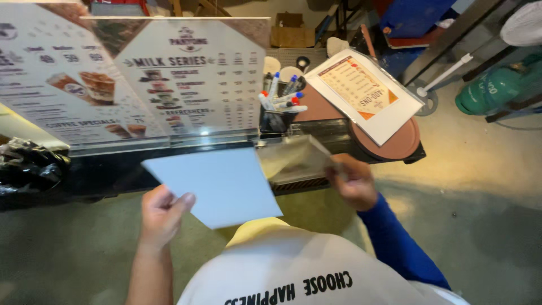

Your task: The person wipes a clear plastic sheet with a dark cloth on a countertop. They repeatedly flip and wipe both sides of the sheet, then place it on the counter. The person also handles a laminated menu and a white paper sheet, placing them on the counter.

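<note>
Head view: nearest me, my left hand (161,214) pinches the lower corner of a white sheet (217,183) slanting up toward the right. Just beyond its upper edge, my right hand (353,181) grips a clear plastic sleeve (293,158) at the black counter (113,172) edge.

sheet in left hand (217,186): pale blue paper or thin card, matt, smooth
sleeve in right hand (293,158): clear plastic, glossy, faintly reflective
menu boards (186,79), upper left: printed panels behind a shiny, glaring clear cover
laminated card (364,93), upper centre: paper under glossy film
round tray (395,144): brown plastic, smooth, dull sheen
marker pens (280,99): smooth plastic barrels
bag (28,166), left edge: black plastic, crinkled, shiny
floor (480,186): rough, matt concrete
shirt (293,265): soft matt cloth
</note>
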